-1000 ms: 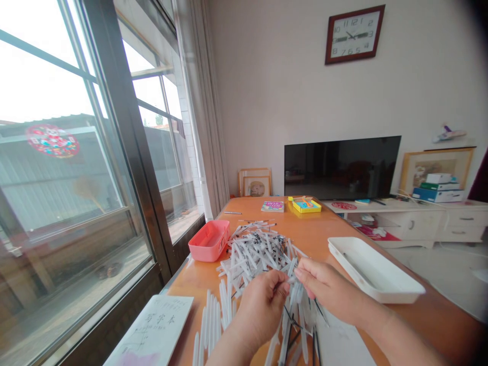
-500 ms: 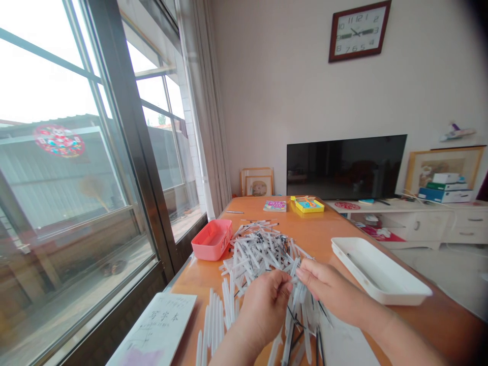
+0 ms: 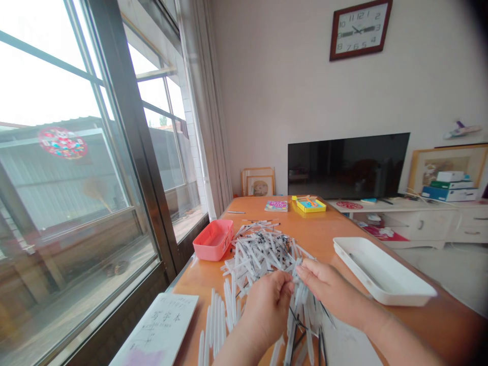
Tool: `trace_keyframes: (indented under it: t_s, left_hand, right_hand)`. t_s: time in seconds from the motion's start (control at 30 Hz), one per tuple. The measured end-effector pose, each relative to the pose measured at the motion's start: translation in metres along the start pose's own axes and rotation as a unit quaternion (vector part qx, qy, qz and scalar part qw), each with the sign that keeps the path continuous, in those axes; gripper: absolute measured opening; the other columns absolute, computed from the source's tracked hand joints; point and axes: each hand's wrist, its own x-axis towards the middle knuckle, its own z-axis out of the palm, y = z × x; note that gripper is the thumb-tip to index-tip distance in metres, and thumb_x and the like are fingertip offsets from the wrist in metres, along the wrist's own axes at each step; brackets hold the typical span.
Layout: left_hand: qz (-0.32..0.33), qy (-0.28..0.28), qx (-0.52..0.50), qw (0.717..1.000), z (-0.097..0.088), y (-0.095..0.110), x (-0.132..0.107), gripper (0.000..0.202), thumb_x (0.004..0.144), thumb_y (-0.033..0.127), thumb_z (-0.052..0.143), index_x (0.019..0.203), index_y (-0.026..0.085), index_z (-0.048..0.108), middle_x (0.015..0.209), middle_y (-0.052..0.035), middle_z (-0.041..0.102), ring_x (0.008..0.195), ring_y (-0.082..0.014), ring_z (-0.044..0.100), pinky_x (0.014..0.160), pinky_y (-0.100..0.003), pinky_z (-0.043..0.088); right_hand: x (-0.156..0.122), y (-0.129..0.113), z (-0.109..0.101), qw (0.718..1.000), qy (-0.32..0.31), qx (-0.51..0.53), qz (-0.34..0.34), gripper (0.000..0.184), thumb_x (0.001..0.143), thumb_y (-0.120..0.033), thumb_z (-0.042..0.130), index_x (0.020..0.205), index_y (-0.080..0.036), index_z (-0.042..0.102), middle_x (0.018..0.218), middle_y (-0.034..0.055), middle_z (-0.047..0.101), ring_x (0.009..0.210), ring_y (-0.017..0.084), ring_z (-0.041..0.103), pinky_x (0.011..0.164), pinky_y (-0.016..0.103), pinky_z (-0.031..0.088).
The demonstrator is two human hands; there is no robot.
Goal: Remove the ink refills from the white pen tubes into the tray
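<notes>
My left hand [image 3: 269,300] is closed in a pinch, thumb against forefinger, over the near side of a pile of translucent plastic pen barrels [image 3: 244,259] and thin black pen parts. Nearly touching it, my right hand [image 3: 324,284] has its thumb and fingers pressed together. Both hands seem to hold a small translucent pen part between their fingertips; the fingers hide most of it. Several barrels lie side by side to the left of my left wrist. More barrels and black rods [image 3: 320,345] lie beneath and between my forearms.
A red plastic box [image 3: 213,241] stands left of the pile, a white tray [image 3: 385,274] to the right. A writing notebook [image 3: 163,325] lies at the near left by the window. At the table's far end are a booklet [image 3: 276,206] and a yellow box [image 3: 310,205].
The view has shifted very slightly. Both hands stay pinched close together over the pile, with only a slight change in the left hand's fingers.
</notes>
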Motion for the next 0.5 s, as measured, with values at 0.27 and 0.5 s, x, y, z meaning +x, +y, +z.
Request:
trace_keyframes:
  t_s: [0.27, 0.5]
  left_hand:
    - [0.045, 0.033, 0.061, 0.997, -0.002, -0.002, 0.004, 0.022, 0.098, 0.028, 0.046, 0.105, 0.027, 0.068, 0.094, -0.0028, 0.073, 0.089, -0.0215, 0.066, 0.078, -0.032, 0.047]
    - [0.107, 0.2, 0.114, 0.967, -0.003, -0.012, 0.007, 0.039, 0.094, 0.032, 0.059, 0.132, 0.028, 0.058, 0.133, -0.0097, 0.063, 0.126, -0.029, 0.054, 0.104, -0.048, 0.043]
  right_hand:
    - [-0.002, -0.015, 0.0, 0.998, 0.005, 0.048, 0.039, 0.042, 0.099, -0.052, 0.042, 0.069, -0.022, 0.046, 0.056, -0.0067, 0.045, 0.056, 0.012, 0.043, 0.055, 0.024, 0.034]
    - [0.004, 0.008, -0.036, 0.98, 0.189, 0.051, 0.042, 0.04, 0.093, -0.054, 0.051, 0.073, -0.021, 0.056, 0.061, -0.004, 0.057, 0.056, 0.012, 0.05, 0.055, 0.023, 0.039]
